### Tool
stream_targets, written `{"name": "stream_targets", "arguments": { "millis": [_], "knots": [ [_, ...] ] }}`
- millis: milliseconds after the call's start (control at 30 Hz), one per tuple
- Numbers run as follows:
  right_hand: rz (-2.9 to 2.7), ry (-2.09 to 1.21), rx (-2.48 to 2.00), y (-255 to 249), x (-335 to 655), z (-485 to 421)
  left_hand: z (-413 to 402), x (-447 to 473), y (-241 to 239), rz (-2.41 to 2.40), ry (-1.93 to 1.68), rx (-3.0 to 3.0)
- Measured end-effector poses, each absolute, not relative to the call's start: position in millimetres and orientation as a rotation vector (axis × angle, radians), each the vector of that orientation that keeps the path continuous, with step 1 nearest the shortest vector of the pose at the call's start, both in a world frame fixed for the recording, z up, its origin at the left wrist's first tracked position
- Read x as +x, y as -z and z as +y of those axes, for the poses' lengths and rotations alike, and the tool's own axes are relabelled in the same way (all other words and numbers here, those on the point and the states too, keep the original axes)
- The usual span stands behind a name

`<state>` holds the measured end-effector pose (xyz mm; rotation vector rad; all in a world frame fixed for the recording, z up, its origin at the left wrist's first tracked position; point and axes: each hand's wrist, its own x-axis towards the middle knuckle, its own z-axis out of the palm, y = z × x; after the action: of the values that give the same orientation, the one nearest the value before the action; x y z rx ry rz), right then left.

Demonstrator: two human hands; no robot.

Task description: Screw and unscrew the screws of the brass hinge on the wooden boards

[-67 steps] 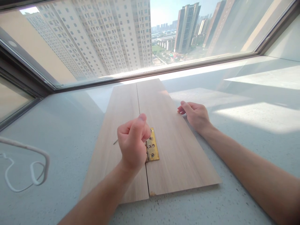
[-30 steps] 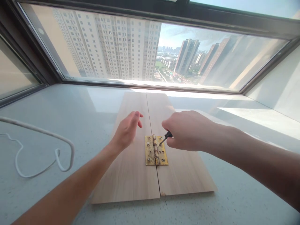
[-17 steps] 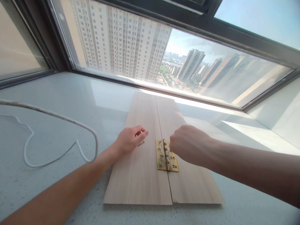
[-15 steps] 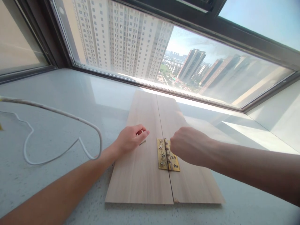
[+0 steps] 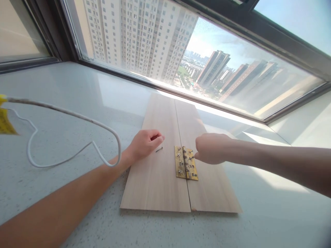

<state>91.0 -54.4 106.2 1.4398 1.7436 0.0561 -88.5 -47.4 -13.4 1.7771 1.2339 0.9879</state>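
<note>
Two pale wooden boards (image 5: 155, 186) lie side by side on a light stone sill, joined across their seam by a brass hinge (image 5: 185, 167). My left hand (image 5: 144, 143) rests on the left board with fingers curled; a small loose screw (image 5: 159, 149) lies just past its fingertips. My right hand (image 5: 210, 148) is closed at the hinge's right leaf, gripping a small tool that is almost wholly hidden by the fist.
A white cable (image 5: 77, 137) loops over the sill (image 5: 64, 89) at the left, with a yellow tag (image 5: 5, 122) at the frame's edge. The dark window frame (image 5: 155, 84) runs behind the boards. A white wall (image 5: 310, 120) rises at the right.
My right hand came onto the hinge with a small screwdriver and stays there. My left hand moved left off the hinge, curled by the loose screw. The view tilted upward.
</note>
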Motion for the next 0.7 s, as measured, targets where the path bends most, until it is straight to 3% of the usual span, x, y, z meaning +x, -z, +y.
{"name": "stream_targets", "arguments": {
  "millis": [233, 500, 700],
  "knots": [
    [1.827, -0.13, 1.288, -107, 87, -63, -48, -90, 15, 1.221, -1.028, 1.763],
    [2.106, -0.429, 0.489, -114, 98, -59, -47, -91, 14, 1.218, -1.04, 1.761],
    [2.029, -0.402, 0.518, -109, 99, -63, -47, -91, 15, 1.213, -1.044, 1.773]
  ]
}}
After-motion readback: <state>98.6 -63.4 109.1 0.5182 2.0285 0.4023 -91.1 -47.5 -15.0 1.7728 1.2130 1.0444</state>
